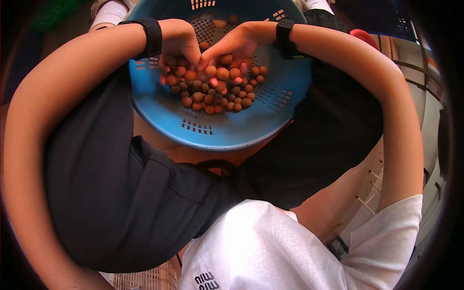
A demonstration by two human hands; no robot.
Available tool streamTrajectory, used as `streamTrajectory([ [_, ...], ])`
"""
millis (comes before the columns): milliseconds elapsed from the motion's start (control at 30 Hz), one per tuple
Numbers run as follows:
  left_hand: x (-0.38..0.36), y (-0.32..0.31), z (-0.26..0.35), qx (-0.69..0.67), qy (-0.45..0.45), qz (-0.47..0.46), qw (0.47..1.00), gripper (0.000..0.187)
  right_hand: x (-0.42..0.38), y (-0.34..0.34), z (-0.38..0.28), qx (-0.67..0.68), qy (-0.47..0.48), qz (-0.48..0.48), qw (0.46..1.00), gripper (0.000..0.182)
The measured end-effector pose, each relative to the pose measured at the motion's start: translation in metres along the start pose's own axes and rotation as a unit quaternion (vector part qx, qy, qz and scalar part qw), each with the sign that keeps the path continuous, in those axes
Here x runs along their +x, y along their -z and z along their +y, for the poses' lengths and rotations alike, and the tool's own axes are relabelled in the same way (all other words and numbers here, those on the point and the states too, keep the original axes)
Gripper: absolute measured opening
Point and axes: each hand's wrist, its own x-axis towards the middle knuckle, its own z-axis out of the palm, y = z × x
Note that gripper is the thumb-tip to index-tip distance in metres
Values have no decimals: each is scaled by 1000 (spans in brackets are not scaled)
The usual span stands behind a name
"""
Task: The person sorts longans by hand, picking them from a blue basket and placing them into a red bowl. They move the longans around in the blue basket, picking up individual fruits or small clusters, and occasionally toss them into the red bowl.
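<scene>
A round blue plastic basket (166, 126) with slotted walls and a perforated bottom stands between my legs. Many small, round brown balls (222, 73), like nuts or fruits, lie heaped in it, some darker than others. My left hand (180, 42) reaches down into the heap, bent at the wrist, its fingers partly buried and curled around balls. Close beside it, my right hand (240, 42) is cupped among the balls, with pink fingertips showing between them. The thumbs of both hands meet over the pile. Each wrist wears a black band.
My legs in dark shorts (111, 193) flank the basket on both sides. A red object (363, 37) sits past my right forearm. Metal-framed pale panels (415, 82) stand on the right, and a woven, crate-like surface (145, 279) shows below me.
</scene>
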Motion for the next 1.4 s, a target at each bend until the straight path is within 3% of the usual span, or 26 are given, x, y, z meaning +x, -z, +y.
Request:
streamTrajectory([
  [100, 6, 5, -1, -8, 7, -47, 999, 35, -1, -1, 1, 4, 31, 60, 998, 48],
  [167, 4, 6, 2, 6, 17, -64, 998, 33, -2, 3, -2, 12, -2, 38, 999, 48],
  [367, -16, 1, 5, 4, -2, -26, 1000, 34, -13, 5, -5, -8, 7, 64, 998, 48],
  [500, -8, 9, 5, 17, 33, -46, 998, 31, -21, 9, -12, -38, 13, 105, 994, 47],
  [667, -6, 10, 0, -36, 39, -7, 999, 29, -60, 28, -25, -97, 44, 135, 985, 49],
  [733, -9, 14, -1, -27, 31, -50, 998, 35, -97, 37, -25, -107, 73, 192, 973, 51],
  [767, -7, 17, 0, -20, 27, -73, 997, 39, -115, 46, -15, -83, 101, 239, 962, 48],
  [800, 1, 19, -5, 10, 17, -20, 1000, 38, -135, 56, -3, -58, 130, 285, 948, 46],
  [833, 0, 20, -6, 2, 16, -25, 1000, 37, -161, 62, 15, -1, 177, 335, 925, 43],
  [900, -6, 17, -4, -9, 14, -32, 999, 35, -203, 87, 75, 156, 254, 355, 886, 39],
  [967, -9, 13, -4, 9, -28, -45, 999, 30, -252, 73, 119, 116, 154, 446, 874, 39],
  [1033, -12, 14, -5, -20, -57, -50, 997, 31, -288, 48, 167, 163, 39, 508, 845, 39],
  [1100, 6, 25, -5, -22, -79, -132, 988, 35, -309, 32, 239, 205, -13, 564, 800, 41],
  [1133, 6, 27, 0, -79, -71, -167, 980, 35, -319, 14, 252, 230, -65, 547, 802, 42],
  [1167, -7, 19, 7, -160, -65, -138, 975, 34, -322, 8, 278, 237, -73, 539, 805, 46],
  [1233, 13, 35, 6, -192, -101, -174, 960, 35, -315, -4, 320, 237, -124, 538, 800, 60],
  [1300, -9, 33, 17, -217, -133, -159, 954, 35, -288, -30, 322, 96, -251, 671, 691, 78],
  [1333, -12, 36, 16, -239, -151, -151, 947, 34, -277, -18, 360, -27, -261, 701, 663, 90],
  [1367, -17, 38, 17, -263, -171, -141, 939, 34, -263, -28, 360, -48, -189, 739, 645, 83],
  [1400, -29, 38, 21, -263, -206, -141, 932, 34, -251, -47, 337, 22, -66, 745, 663, 77],
])
